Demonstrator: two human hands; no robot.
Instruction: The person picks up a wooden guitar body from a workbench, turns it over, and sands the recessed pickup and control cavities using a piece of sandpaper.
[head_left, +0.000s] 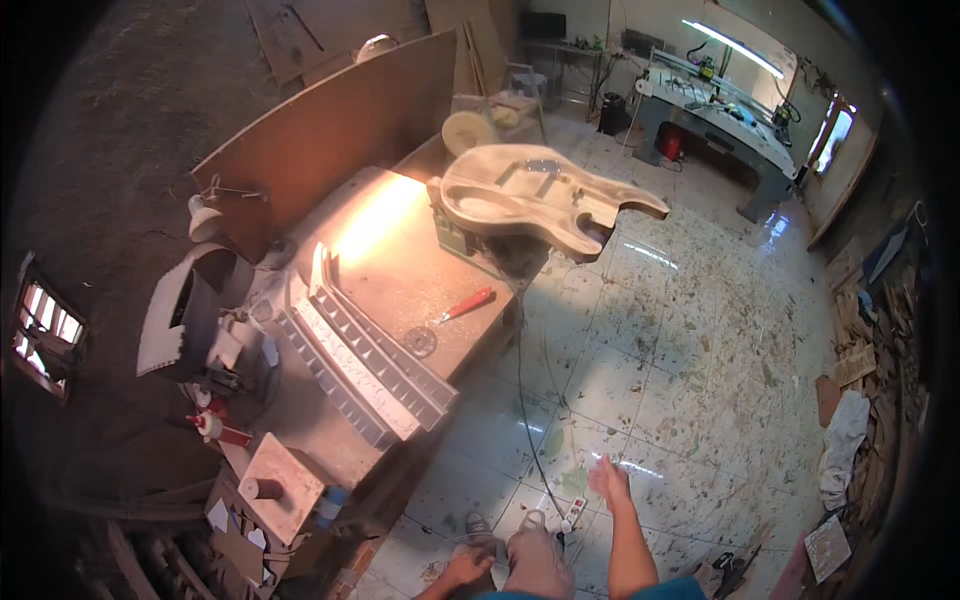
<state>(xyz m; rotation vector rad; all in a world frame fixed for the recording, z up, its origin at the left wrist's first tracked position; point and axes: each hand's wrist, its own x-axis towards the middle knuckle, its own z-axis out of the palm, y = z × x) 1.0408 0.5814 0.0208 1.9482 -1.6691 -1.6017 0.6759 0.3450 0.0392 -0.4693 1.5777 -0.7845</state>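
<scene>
My right hand [608, 480] hangs above the tiled floor, fingers stretched out and holding nothing. Low beside my left leg, my left hand [466, 568] is loosely open, with nothing visible in it. Ahead of me, an unfinished wooden electric guitar body [500, 205] with carved cavities rests over a green metal block [452, 235] at the workbench corner. On the workbench [390, 265] lie a red-handled tool [468, 303], a toothed round disc [419, 342] and long grey ribbed strips [345, 350]. Neither hand touches these things.
A brown panel [340, 120] stands behind the brightly lit bench. By my feet, a power strip [573, 513] and cable [527, 420] lie on the debris-strewn floor. Scrap wood [885, 370] lines the right wall; a large machine table [715, 115] stands at the far right.
</scene>
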